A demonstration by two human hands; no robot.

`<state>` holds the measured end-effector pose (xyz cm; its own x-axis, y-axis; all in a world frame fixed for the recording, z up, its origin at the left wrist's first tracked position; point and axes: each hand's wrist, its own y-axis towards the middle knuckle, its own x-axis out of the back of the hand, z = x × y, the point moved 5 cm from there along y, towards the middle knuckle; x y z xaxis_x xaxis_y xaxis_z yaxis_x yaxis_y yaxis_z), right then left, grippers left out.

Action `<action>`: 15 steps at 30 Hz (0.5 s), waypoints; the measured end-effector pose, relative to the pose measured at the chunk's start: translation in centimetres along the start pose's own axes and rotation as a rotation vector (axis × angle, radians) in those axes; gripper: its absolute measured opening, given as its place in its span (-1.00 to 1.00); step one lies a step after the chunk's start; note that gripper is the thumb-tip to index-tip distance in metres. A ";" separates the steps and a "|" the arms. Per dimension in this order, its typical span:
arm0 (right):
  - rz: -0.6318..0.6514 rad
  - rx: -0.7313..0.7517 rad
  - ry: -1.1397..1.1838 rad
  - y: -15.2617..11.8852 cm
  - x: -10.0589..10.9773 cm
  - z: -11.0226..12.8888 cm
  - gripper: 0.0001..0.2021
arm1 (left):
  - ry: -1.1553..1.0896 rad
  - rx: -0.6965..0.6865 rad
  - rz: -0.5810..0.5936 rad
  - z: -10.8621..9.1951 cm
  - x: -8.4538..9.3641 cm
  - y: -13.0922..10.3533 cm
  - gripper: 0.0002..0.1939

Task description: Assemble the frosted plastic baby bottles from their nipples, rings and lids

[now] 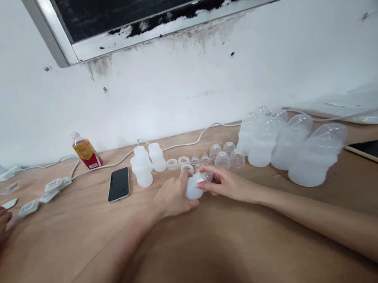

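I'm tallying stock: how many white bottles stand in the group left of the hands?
3: front bottle, rear bottle just behind it, right bottle beside them; none seems hidden.

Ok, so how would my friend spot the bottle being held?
Find the brown wooden table against the white wall. Near its middle, a bare left hand and bare right hand meet. Between them is a tilted frosted white bottle, the only one held; the other frosted white bottles stand on the table.
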<state>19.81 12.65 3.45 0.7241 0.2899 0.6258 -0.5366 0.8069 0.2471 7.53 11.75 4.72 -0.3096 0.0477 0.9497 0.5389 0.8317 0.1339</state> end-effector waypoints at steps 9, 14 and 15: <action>0.238 0.326 -0.071 -0.6 1.2 3.5 -0.68 | -0.278 -0.187 0.175 2.0 -0.1 0.0 -0.42; 0.067 -0.069 -0.026 0.1 2.3 1.6 -0.69 | -0.084 -0.186 0.036 1.0 0.1 0.0 -0.47; 0.114 -0.139 -0.020 0.2 2.0 1.0 -0.68 | -0.065 -0.203 0.015 0.7 0.1 0.0 -0.46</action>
<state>20.73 12.84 5.52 0.6522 0.3748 0.6589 -0.5489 0.8330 0.0696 6.96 12.11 4.60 -0.3467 0.1008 0.9326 0.6886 0.7024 0.1800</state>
